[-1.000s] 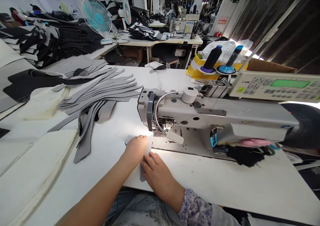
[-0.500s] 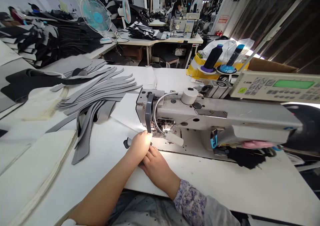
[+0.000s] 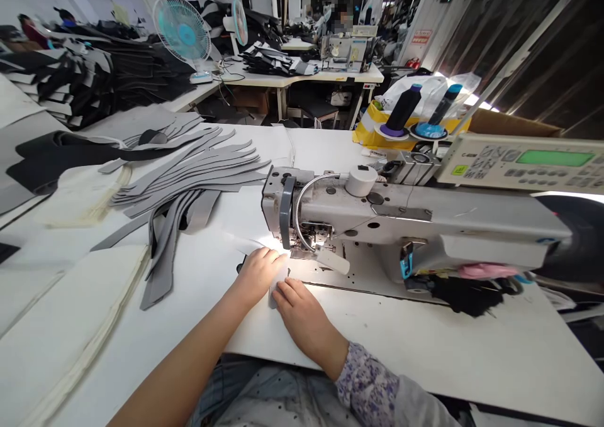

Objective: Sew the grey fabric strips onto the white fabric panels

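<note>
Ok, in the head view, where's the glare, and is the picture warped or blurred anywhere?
Head view: the gooseneck lamp of the sewing machine flares white on the table just beyond the left hand and right hand; wide-angle warping tilts the white pillar at upper right; the hands show no obvious motion blur.

a long white sewing table (image 3: 406, 339) fills the room's foreground, an industrial sewing machine (image 3: 377, 216) standing on it. a loose fan of grey cut strips (image 3: 189, 178) lies left of the machine, near a black fabric piece (image 3: 47, 156), with cream folded sheets (image 3: 70, 326) along the table's left side.
</note>
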A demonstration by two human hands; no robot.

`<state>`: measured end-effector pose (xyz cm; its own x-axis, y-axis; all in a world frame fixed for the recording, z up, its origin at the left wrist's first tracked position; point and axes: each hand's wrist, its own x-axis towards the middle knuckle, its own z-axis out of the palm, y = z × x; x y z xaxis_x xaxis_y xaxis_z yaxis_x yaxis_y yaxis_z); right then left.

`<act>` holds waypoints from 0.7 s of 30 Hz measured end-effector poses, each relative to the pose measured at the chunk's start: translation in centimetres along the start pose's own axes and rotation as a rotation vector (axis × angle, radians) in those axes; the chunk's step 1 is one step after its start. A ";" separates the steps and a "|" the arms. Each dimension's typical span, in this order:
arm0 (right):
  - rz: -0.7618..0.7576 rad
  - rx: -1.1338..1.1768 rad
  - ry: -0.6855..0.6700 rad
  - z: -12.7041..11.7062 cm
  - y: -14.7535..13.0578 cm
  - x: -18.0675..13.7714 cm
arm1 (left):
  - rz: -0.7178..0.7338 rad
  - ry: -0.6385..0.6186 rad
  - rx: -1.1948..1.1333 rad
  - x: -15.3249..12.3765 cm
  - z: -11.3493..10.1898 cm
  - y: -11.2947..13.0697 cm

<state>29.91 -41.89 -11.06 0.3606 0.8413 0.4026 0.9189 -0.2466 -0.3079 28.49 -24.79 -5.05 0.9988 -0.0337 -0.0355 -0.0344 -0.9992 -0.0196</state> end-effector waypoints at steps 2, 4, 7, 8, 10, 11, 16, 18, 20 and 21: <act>0.005 -0.002 0.006 -0.2 0.2 0.3 | -0.013 -0.007 0.016 0.3 -0.1 0.4; 0.015 0.003 0.010 -0.4 0.4 0.7 | -0.032 -0.014 0.022 0.6 -0.1 0.6; 0.046 0.009 0.003 -0.5 0.7 1.1 | -0.049 -0.004 0.014 0.9 0.1 0.7; 0.054 0.001 0.000 -0.4 0.8 1.3 | -0.048 0.005 0.007 0.9 0.2 0.6; 0.043 -0.024 0.002 -0.2 1.0 1.5 | -0.039 0.034 -0.012 1.0 0.6 0.5; 0.026 -0.035 0.009 -0.1 1.1 1.5 | -0.029 0.052 -0.020 1.1 0.7 0.4; -0.024 -0.040 0.057 0.5 1.7 1.9 | 0.001 0.156 -0.037 1.7 1.5 0.1; -0.026 -0.038 0.069 0.6 2.0 2.2 | 0.010 0.190 -0.047 2.0 1.8 -0.1; -0.031 -0.032 0.081 0.6 2.2 2.4 | -0.013 0.220 -0.066 2.2 2.2 -0.1; -0.034 -0.026 0.087 0.6 2.3 2.5 | -0.046 0.242 -0.079 2.4 2.5 -0.2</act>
<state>32.79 -40.06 -11.26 0.3402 0.8050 0.4860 0.9344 -0.2317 -0.2704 30.77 -24.66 -7.67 0.9788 0.0172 0.2043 0.0044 -0.9980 0.0629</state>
